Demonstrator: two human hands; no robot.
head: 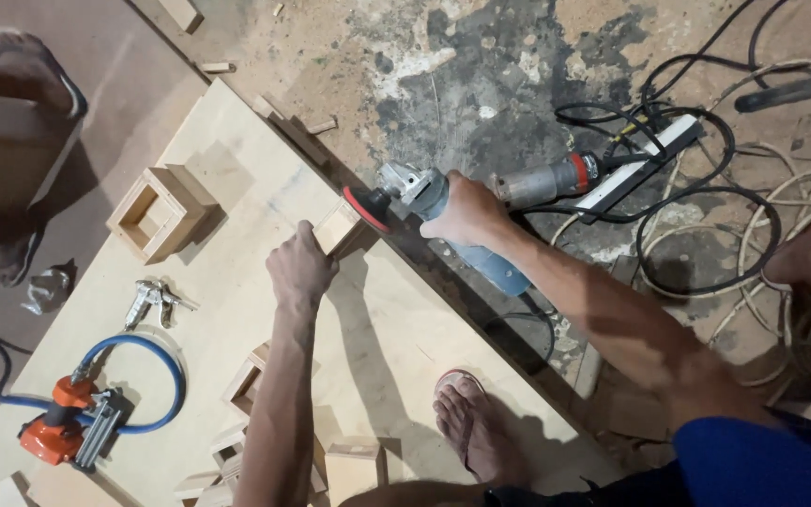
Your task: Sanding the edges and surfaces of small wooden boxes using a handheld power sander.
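My left hand (299,268) grips a small wooden box (338,228) and holds it at the far edge of a plywood sheet (237,178) that lies on the floor. With my right hand (466,214) I grip a blue angle grinder (481,249). Its red sanding disc (365,208) touches the box's right side. My foot in a sandal (466,427) rests on the plywood below the grinder.
Another small wooden box (157,216), a metal air tool (152,300), an orange nail gun (68,427) with a blue hose and several wooden boxes (265,441) lie on the plywood. A second grinder (546,180), power strip (640,160) and tangled cables (706,235) cover the floor at right. Another person's feet (35,70) stand at upper left.
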